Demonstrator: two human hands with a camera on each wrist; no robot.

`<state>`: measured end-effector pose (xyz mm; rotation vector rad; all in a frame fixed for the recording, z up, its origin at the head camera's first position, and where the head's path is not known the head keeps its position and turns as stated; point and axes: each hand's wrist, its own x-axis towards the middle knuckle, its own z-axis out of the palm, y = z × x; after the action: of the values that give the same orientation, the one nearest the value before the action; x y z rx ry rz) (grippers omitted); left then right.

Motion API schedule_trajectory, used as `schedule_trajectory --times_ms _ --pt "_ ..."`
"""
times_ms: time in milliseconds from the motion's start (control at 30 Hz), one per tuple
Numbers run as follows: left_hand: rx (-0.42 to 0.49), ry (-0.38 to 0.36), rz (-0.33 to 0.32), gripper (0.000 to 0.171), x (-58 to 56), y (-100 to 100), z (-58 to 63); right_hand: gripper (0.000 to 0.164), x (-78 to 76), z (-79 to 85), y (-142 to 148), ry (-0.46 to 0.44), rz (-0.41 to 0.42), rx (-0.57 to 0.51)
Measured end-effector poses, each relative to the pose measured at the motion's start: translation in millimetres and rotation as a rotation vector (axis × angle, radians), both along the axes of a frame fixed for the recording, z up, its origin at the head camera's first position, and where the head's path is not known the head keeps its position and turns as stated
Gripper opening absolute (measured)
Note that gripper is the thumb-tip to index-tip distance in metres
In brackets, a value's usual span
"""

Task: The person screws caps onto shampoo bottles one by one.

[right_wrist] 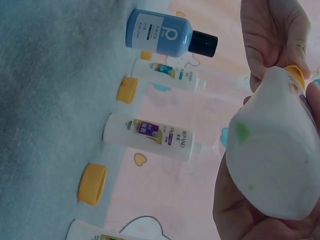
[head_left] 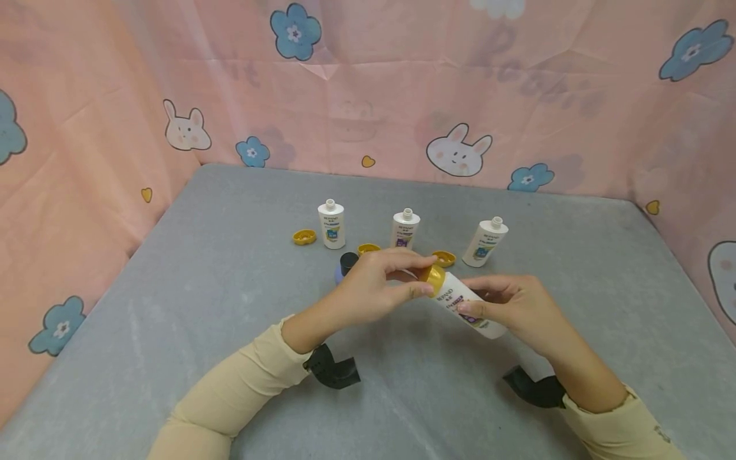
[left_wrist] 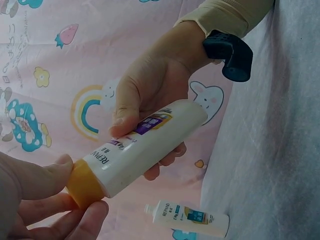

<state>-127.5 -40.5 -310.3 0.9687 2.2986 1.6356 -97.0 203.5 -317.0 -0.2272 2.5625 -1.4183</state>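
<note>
white bottle [left_wrist: 155,142] with a yellow cap [left_wrist: 82,185] over its top end is held aloft between two hands, above the near part of the grey worktop [head_left: 172,306]. it tilts, capped end up and toward the left hand [head_left: 374,287], base down toward the right hand [head_left: 512,306]. the left fingers pinch the cap, thumb on one side and fingertips on the other. the right fingers curl around the body, the thumb lying across the front beside a purple label panel. in the right wrist view the base faces the camera and bears a green mark [right_wrist: 242,132].

beyond the hands stand three more white bottles, their necks bare: a left bottle [head_left: 332,225] and a right bottle [head_left: 485,243] with blue label panels, and a middle bottle [head_left: 405,229] with a purple one. three loose yellow caps [head_left: 304,237] lie near them, one to the left of each. just behind the left hand is a blue bottle [right_wrist: 157,34] with a black lid [right_wrist: 202,44], partly hidden in the head view.

beige sleeves [head_left: 241,377] cover the forearms, and a pink cloth [head_left: 368,96] printed with rabbits and flowers surrounds the worktop.
</note>
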Motion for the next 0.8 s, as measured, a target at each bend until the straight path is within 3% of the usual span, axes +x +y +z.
schedule_trajectory --times_ms 267,333,567,800 --pt "0.014 0.021 -0.014 0.042 -1.1 0.0 -2.6 0.036 0.0 0.2 0.3 -0.026 -0.010 -0.002" --pt "0.006 0.002 0.001 0.043 -1.1 0.3 -2.9 0.037 0.4 0.9 -0.8 -0.028 -0.023 0.005" --pt "-0.053 -0.186 0.108 0.043 0.0 2.8 -1.8 0.041 1.5 1.3 -5.4 -0.014 -0.048 0.048" --pt "-0.078 -0.209 0.141 0.038 -2.5 6.9 -4.5 0.043 -0.8 -4.3 -6.5 -0.006 -0.058 0.070"
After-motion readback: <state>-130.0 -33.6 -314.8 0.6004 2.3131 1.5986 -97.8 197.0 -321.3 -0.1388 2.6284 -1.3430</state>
